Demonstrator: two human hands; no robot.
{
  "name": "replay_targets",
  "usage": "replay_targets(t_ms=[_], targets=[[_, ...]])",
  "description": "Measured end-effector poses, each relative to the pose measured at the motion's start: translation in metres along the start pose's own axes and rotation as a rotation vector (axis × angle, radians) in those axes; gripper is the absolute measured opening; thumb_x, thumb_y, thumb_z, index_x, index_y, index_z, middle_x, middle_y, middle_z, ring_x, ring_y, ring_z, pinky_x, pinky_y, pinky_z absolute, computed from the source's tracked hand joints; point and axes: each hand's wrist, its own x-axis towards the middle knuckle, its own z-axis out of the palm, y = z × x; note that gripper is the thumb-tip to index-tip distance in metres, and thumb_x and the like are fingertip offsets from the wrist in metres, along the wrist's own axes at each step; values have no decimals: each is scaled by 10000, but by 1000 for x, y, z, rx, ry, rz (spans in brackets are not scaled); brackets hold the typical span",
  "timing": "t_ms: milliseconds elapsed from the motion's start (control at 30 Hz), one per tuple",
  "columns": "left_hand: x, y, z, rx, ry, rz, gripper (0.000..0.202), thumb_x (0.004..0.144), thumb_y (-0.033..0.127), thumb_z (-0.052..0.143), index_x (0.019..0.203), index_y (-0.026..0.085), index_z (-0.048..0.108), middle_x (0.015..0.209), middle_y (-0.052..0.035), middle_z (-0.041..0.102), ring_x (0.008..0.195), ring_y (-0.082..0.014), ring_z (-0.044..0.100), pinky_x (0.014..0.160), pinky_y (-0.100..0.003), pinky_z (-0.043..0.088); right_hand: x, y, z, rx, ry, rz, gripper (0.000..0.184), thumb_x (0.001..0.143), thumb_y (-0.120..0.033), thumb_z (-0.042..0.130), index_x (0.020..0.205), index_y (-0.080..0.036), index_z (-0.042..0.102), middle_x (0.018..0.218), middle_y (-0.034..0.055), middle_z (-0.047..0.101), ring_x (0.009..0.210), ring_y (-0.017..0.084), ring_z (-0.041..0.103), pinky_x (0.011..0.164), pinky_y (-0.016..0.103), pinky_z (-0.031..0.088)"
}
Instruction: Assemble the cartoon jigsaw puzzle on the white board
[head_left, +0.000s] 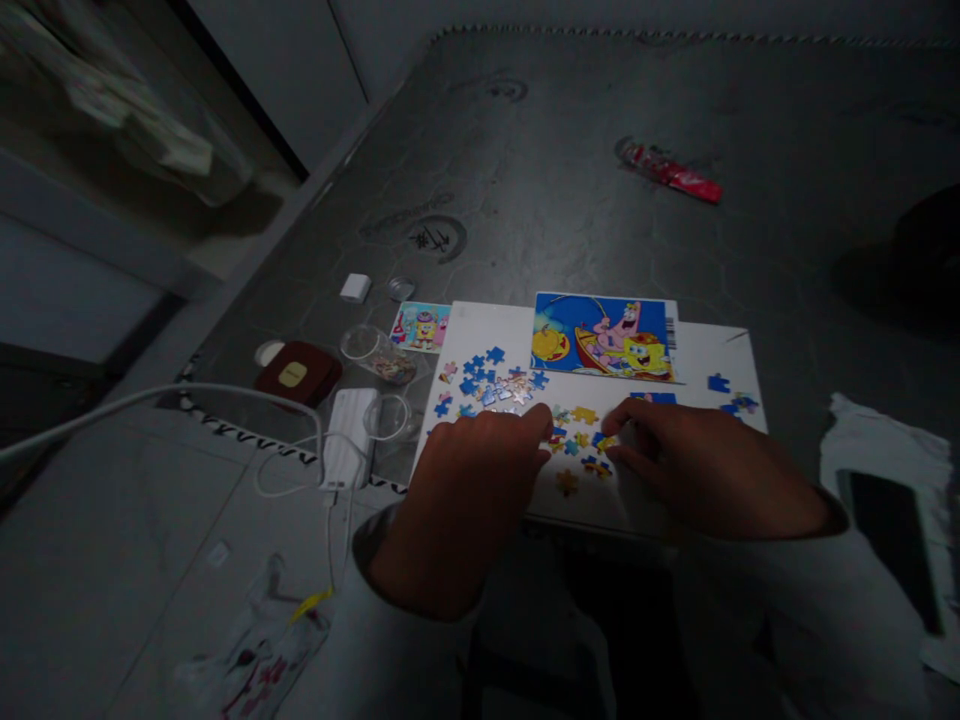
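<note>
My left hand (pixel 480 465) is curled, thumb and forefinger closed at the edge of a small red and blue jigsaw piece (pixel 556 437). Facing it, my right hand (pixel 675 462) pinches a blue and yellow jigsaw piece (pixel 602 441). Between the hands lie several loose yellow and blue pieces, among them a plain yellow one (pixel 584 414). Blue pieces (pixel 487 378) are heaped beyond my left hand. All of this rests on a white board (pixel 491 322). A cartoon picture card (pixel 604 337) lies at the board's far side. My left palm hides some pieces.
Left of the board are a clear jar (pixel 377 354) lying on its side, a smaller picture card (pixel 421 327), a brown case (pixel 300 373) and a white power bank (pixel 347 438) with cables. A phone (pixel 891 535) lies at right; a red wrapper (pixel 679 176) lies farther back.
</note>
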Motion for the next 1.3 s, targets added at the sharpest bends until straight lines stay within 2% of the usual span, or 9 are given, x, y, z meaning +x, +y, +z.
replay_targets(t_ms=[300,500,667,800,933,1033,1167,1300], targets=[[-1,3,0,-1,14,9,157,967,285,535,1089,301,632,850,-21,733,749,-265,718,565,-325,390,0,0,-1,-2,-6,-3,206,900,-328,550,1056,-346,683,866,-7,756,730,239,674,562,331,362],[4,19,6,-16,56,106,88,966,298,553,1022,266,613,777,-17,711,717,-252,714,556,-313,398,0,2,1,-18,12,-39,226,887,-322,563,1077,-340,685,865,-6,759,716,217,670,562,315,373],[7,29,12,-81,81,118,148,1005,320,494,1019,253,626,819,-25,731,740,-249,719,575,-324,421,0,5,4,-9,51,-93,229,879,-307,552,1058,-334,692,837,3,757,686,212,670,539,306,377],[9,27,13,-77,66,131,122,987,268,516,980,242,635,812,-28,727,738,-251,711,596,-326,425,0,4,4,-23,24,-37,191,878,-337,571,1025,-337,693,859,13,762,693,233,675,535,321,373],[8,23,9,-101,40,159,120,979,296,542,985,245,650,829,-29,727,778,-245,713,613,-310,412,0,3,2,-25,-21,48,174,903,-412,545,950,-319,686,878,23,760,738,258,677,564,348,392],[8,19,6,-100,18,131,113,964,327,573,984,259,662,844,-22,733,779,-243,711,605,-307,399,-1,2,-1,-31,-23,60,192,915,-423,525,925,-310,679,863,25,753,727,250,667,560,339,379],[10,12,4,-87,13,35,109,915,346,641,997,280,671,877,-17,753,785,-245,712,589,-300,389,-2,-1,-2,-14,-5,15,203,899,-350,546,1066,-321,656,880,11,755,706,225,666,565,316,365],[13,8,6,-76,24,-7,137,934,367,608,1033,300,675,906,-17,763,782,-234,711,596,-293,399,1,-3,-3,-12,-78,-7,215,910,-342,519,1069,-340,664,880,-1,758,712,217,673,560,306,352]])
